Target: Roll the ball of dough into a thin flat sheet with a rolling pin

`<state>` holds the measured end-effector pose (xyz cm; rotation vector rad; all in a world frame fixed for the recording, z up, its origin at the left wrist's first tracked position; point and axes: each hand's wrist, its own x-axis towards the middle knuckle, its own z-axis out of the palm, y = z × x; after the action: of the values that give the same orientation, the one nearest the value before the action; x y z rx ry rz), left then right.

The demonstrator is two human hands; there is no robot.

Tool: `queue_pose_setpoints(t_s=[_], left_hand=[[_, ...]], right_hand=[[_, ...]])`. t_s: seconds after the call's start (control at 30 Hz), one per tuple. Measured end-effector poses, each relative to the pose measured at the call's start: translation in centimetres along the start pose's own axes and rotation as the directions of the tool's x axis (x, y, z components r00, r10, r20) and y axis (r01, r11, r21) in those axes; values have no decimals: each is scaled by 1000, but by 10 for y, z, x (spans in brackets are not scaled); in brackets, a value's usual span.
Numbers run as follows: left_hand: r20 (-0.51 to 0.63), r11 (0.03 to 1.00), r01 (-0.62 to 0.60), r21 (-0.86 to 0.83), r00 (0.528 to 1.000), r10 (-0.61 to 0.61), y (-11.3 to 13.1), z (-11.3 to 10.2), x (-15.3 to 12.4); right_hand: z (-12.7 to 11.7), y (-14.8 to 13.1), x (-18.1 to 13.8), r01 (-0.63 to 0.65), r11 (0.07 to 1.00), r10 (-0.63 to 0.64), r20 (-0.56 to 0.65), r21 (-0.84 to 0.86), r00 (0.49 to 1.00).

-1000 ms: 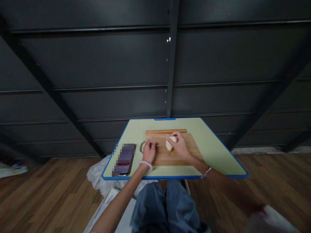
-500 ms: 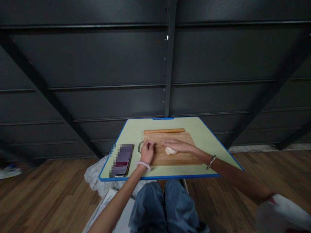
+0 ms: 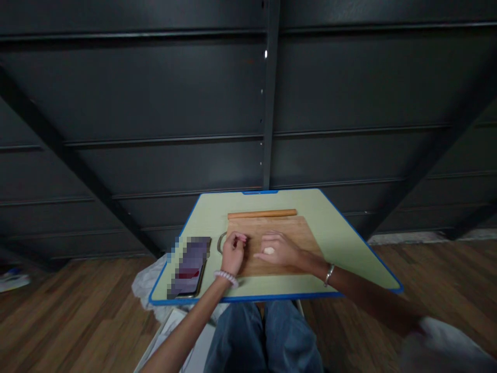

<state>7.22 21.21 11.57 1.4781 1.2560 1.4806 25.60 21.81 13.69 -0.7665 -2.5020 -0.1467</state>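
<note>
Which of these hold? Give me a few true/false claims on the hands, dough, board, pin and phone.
1. The right hand lies over the dough on the wooden board. True.
2. The left hand grips the rolling pin. False: the pin lies untouched on the table, along the board's far edge.
3. The left hand is curled at the board's left edge, beside the metal handle. True.
4. The phone lies on the board. False: it lies on the table, left of the board.
</note>
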Motion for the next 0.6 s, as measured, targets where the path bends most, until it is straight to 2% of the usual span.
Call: queue_pose_setpoints(t_s=[0.1,0.17,0.2,0.27,0.33,0.37,0.4,0.43,0.47,0.53,0.6], left_hand=[[19,1000,-20,13,1000,19,0,-1,0],[14,999,-30,30,999,30,-1,-1,0],[8,999,-33,34,999,33,-2,-1,1],[-5,999,-36,34,999,36,-3,-1,1],[-12,998,-35,43,999,35,-4,-1,2],[-17,998,-31,50,999,32,-5,-1,3],[-23,998,-26,57,999,28,-6,0,3],[-29,998,-22,64,999,24,-7,0,4],[-34,997,-18,69,999,20,-8,0,4],[-41,997,-15,75,999,18,-9,1,5],[-40,997,-22,77,999,25,-10,1,5]], right_hand=[[10,2,11,-212,973,220,-78,94,972],[16,5,20,-417,879,449,-108,233,887],[19,8,24,-507,797,567,-119,327,815],[24,15,31,-614,566,780,-116,550,615],[28,22,33,-597,287,921,-46,749,386],[29,25,33,-555,177,952,2,813,307],[29,26,31,-512,109,961,41,852,273],[28,26,28,-479,89,957,59,873,285],[26,24,23,-460,113,941,54,880,334],[18,16,12,-442,269,857,-4,855,515],[4,7,1,-401,495,694,-72,771,717]])
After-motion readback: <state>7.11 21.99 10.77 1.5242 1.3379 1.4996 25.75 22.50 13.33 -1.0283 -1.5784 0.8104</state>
